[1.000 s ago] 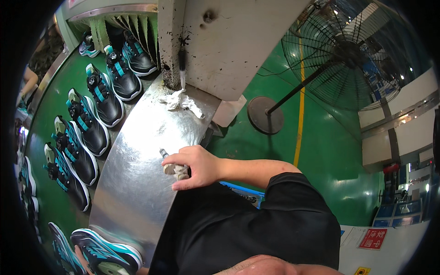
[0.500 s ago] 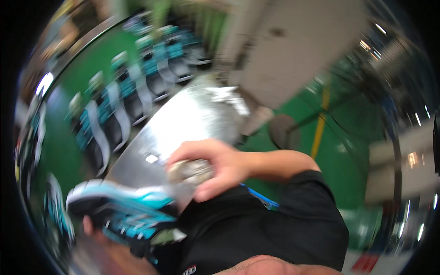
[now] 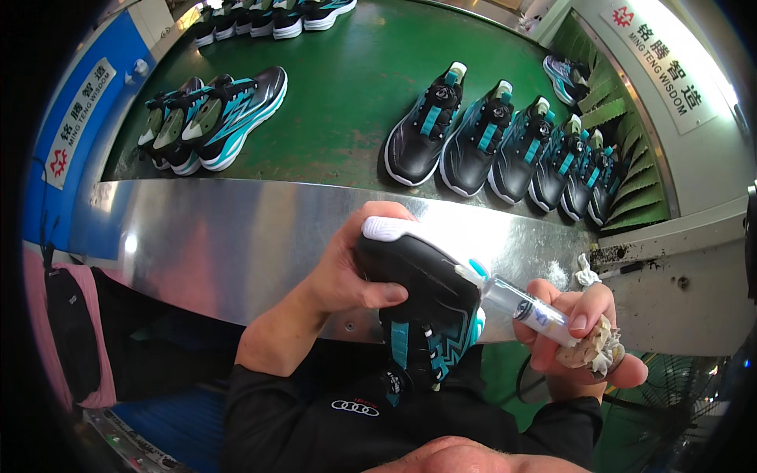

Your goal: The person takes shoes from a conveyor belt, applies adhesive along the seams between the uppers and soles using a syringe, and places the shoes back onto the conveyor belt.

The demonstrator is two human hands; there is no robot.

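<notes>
A black and teal sports shoe (image 3: 422,272) with a white sole is held up before my chest, tilted with its toe toward the upper left. My left hand (image 3: 339,264) is closed round the toe end, thumb pressed on the black upper. In my right hand (image 3: 593,306) is a clear syringe-like tube (image 3: 516,305), its whitish tip touching or very near the shoe's side just above the sole. A crumpled, stained off-white rag (image 3: 591,351) is tucked in the same hand, against the palm and lower fingers.
Beyond the metal ledge (image 3: 260,229) lies a green conveyor belt (image 3: 331,102). Similar shoes stand on it: a row (image 3: 465,146) at right, a group (image 3: 225,122) at left, others at the back. A machine opening with green strip flaps (image 3: 631,158) is at right; a fan (image 3: 678,394) stands lower right.
My view has swung toward the belt. The shoe has come up from the lower left to before my chest. The syringe-like tube now shows in my right hand with the rag, against the shoe.
</notes>
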